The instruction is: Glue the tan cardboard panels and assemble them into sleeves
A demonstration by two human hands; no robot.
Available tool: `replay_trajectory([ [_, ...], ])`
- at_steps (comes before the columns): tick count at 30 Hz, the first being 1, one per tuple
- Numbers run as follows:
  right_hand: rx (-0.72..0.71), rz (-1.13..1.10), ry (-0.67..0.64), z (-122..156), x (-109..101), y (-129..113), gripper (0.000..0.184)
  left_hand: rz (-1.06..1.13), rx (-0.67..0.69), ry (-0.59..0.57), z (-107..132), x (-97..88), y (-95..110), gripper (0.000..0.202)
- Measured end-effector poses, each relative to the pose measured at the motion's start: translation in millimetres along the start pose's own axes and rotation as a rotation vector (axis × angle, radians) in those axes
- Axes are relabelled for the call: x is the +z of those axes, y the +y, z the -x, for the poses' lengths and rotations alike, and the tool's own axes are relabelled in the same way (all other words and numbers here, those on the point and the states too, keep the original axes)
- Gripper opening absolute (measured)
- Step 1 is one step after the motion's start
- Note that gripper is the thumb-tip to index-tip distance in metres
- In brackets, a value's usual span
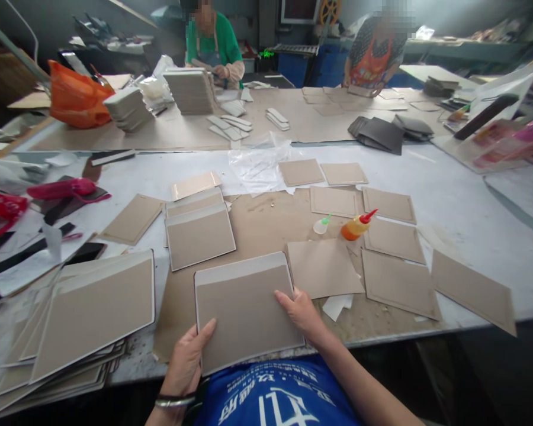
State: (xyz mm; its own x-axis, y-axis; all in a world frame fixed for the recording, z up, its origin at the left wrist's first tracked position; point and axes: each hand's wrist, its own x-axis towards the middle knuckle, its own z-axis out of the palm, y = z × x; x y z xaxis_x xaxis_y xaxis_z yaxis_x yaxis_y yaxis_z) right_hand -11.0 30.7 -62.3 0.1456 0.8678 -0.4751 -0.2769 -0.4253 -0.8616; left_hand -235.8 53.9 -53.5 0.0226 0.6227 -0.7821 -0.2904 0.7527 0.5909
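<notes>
A large grey-brown cardboard panel (244, 313) with a pale strip along its top and a thin light border is held at the table's front edge. My left hand (189, 355) grips its left side, thumb on the face and fingers hidden behind. On the right side my right hand (302, 313) clasps it the same way. Just beyond lies a similar panel (199, 236) on top of others. A plain board sheet (324, 269) rests by my right hand. Behind that sheet stand a small white bottle with a green tip (321, 225) and an orange glue-like bottle with a red tip (357, 225).
At the left edge sits a stack of similar panels (98, 313). Several flat cardboard pieces (400, 281) spread along the right. A clear plastic bag (260, 163) lies mid-table. Across the table, one person in green (226, 41) and another in an orange apron (373, 59) handle pieces.
</notes>
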Motion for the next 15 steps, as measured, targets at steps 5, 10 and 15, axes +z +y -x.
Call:
replay_trajectory([
  [5, -0.054, 0.034, -0.005, 4.3, -3.1, -0.8, 0.048, 0.005, 0.055, 0.032, 9.2, 2.6, -5.1, 0.027],
  [10, 0.078, -0.125, -0.054, 9.0, -10.1, -7.4, 0.046, 0.086, 0.035, -0.034, 16.6, 6.2, -7.1, 0.034],
  [15, 0.186, -0.217, -0.068, 7.7, -18.0, -13.0, 0.039, 0.12, 0.04, -0.098, 15.5, 13.6, -5.3, 0.041],
])
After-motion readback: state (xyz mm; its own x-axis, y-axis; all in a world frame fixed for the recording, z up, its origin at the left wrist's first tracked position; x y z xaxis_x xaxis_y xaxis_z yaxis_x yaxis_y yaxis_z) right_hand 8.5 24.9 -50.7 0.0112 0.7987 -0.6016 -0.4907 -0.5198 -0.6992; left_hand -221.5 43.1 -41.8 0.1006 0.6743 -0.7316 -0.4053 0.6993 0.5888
